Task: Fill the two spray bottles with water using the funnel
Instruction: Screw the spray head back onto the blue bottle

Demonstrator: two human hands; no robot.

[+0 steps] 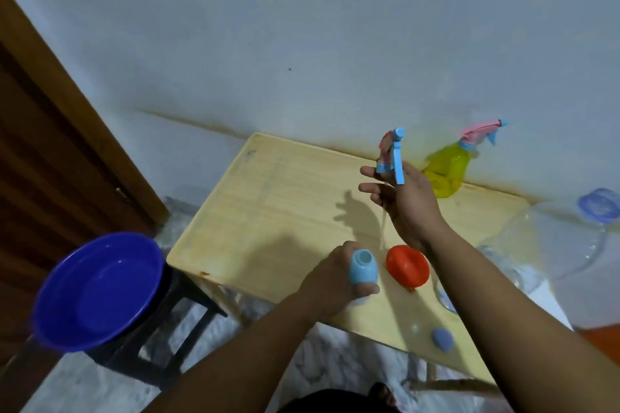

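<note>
A pale wooden desk stands against the wall. On it, at the far edge, a yellow spray bottle stands upright. Near the front lies an orange funnel, and close to the front edge a small blue cap. A large clear water jug rests at the right end.

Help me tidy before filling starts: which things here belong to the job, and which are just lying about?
Job: blue bottle, spray head, yellow spray bottle, orange funnel, big water bottle.
Lying about: blue basin, small blue cap.
</note>
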